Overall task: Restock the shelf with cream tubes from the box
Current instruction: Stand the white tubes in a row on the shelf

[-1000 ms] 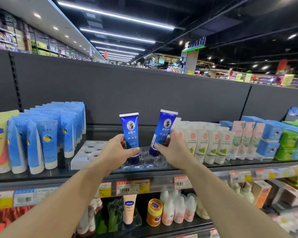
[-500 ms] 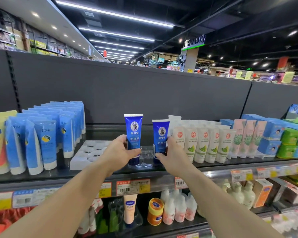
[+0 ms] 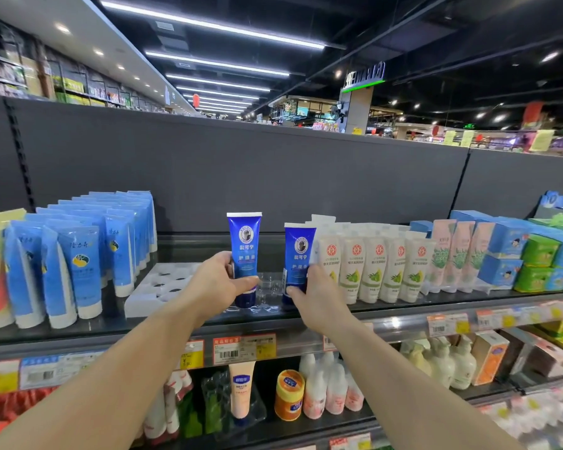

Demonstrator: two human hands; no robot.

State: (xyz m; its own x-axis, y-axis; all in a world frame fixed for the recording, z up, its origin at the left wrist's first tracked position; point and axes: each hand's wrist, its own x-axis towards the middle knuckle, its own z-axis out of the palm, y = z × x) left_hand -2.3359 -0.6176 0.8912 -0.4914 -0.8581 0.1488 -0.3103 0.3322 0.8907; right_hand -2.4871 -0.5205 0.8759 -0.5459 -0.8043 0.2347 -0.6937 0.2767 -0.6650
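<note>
Two dark blue cream tubes stand cap-down over a clear plastic holder tray (image 3: 268, 282) on the top shelf (image 3: 403, 315). My left hand (image 3: 220, 282) grips the left blue tube (image 3: 243, 246) around its lower half. The right blue tube (image 3: 298, 251) sits lower, beside a row of white tubes, and my right hand (image 3: 317, 295) holds it near its cap. Both tubes are upright. The box is not in view.
A white holder tray (image 3: 163, 284) with round holes lies left of the blue tubes. Light blue tubes (image 3: 78, 248) crowd the left end, white and green tubes (image 3: 376, 264) and blue and green cartons (image 3: 533, 254) the right. Price tags line the shelf edge; bottles fill the shelf below.
The right tube went from tilted in the air to upright and down into the clear tray. The left tube stayed upright in my left hand.
</note>
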